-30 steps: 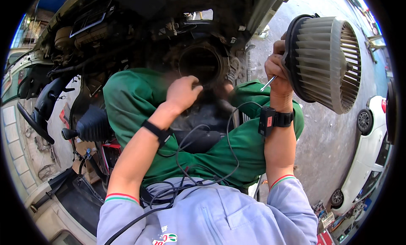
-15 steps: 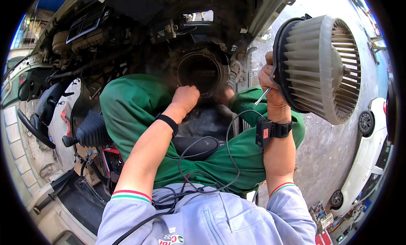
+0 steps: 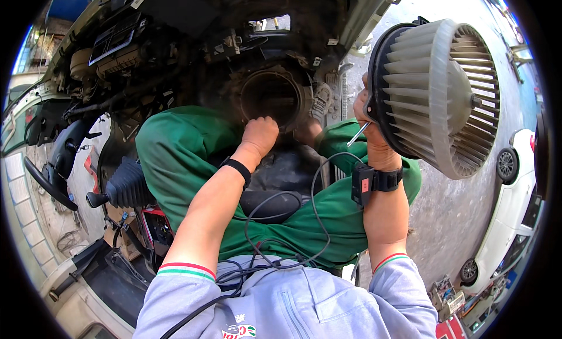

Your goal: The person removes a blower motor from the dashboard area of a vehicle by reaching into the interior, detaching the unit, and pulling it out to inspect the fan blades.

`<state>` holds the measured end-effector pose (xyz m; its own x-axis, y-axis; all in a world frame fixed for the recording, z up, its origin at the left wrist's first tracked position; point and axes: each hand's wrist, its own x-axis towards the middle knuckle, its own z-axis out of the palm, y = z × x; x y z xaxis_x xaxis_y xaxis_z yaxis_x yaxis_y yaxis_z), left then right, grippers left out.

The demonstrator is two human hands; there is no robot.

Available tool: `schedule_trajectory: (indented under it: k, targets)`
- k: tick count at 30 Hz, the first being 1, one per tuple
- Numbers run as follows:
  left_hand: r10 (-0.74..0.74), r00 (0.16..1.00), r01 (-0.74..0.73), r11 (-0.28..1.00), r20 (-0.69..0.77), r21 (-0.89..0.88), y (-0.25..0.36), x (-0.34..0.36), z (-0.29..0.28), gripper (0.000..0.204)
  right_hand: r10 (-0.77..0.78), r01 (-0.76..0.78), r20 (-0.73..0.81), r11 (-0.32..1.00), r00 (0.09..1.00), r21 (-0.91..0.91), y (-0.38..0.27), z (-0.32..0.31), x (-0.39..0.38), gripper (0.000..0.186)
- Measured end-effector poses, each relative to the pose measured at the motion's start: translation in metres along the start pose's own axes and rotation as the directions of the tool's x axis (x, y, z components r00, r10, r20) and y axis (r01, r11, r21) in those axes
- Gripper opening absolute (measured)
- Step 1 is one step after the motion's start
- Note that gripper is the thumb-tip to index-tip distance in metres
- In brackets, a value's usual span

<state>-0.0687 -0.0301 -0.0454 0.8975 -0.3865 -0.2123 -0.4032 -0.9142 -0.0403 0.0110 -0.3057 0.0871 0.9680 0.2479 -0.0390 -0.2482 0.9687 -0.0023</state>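
My right hand (image 3: 363, 108) holds up a car blower fan (image 3: 439, 96), a dirty white finned wheel on a black round base, with its open end facing right. The fingers are mostly hidden behind the base. A thin metal shaft (image 3: 358, 134), like a screwdriver's, sticks out from the same hand; its handle is hidden. My left hand (image 3: 259, 134) is closed at the lower edge of a round dark opening (image 3: 272, 96) in the housing under the dashboard. Its fingertips are turned away, so whatever they hold cannot be made out.
The stripped dashboard (image 3: 117, 64) spans the upper left, above a steering wheel (image 3: 50, 181) and gear lever (image 3: 120, 187). A loose black cable (image 3: 319, 204) loops across my lap to my right wrist. Outside on the right stands a white car (image 3: 506, 216).
The blower fan has shifted slightly left and down and turned a little, showing more of its open end. My left hand has barely moved at the opening.
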Motion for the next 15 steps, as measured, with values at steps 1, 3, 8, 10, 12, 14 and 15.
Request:
schedule_trajectory:
  k: [1, 3, 8, 10, 12, 14, 15]
  targets:
    - [-0.001, 1.0, 0.001, 1.0, 0.001, 0.002, 0.0, 0.0, 0.001, 0.01, -0.002, 0.002, -0.001, 1.0, 1.0, 0.001, 0.0, -0.003, 0.001, 0.015]
    - [-0.046, 0.999, 0.045, 0.998, -0.016, -0.055, -0.001, 0.002, -0.002, 0.009, -0.002, 0.002, 0.0, 1.0, 1.0, -0.006, 0.0, -0.006, 0.003, 0.016]
    - [-0.377, 0.921, 0.363, 0.74, 0.099, -0.566, -0.011, 0.029, -0.027, 0.024, -0.006, 0.006, 0.002, 1.0, 1.0, -0.02, -0.003, -0.008, -0.001, 0.02]
    - [-0.51, 0.823, 0.43, 0.274, 0.248, -0.86, -0.022, 0.046, -0.031, 0.043, 0.0, 0.0, 0.009, 1.0, 1.0, -0.019, -0.002, -0.008, -0.001, 0.021]
    - [-0.551, 0.689, 0.402, -0.252, 0.472, -0.88, -0.028, 0.061, -0.034, 0.036, 0.012, -0.011, 0.014, 1.0, 1.0, -0.018, 0.001, -0.01, -0.001, 0.022]
    - [-0.504, 0.615, 0.485, -0.366, 0.607, -0.795, -0.022, 0.076, -0.057, 0.031, 0.006, -0.006, 0.013, 1.0, 1.0, -0.03, -0.003, -0.013, -0.006, 0.024]
    - [-0.504, 0.587, 0.454, -0.443, 0.633, -0.773, -0.023, 0.081, -0.06, 0.027, 0.014, -0.013, 0.017, 0.999, 1.0, -0.033, -0.002, -0.013, -0.007, 0.024]
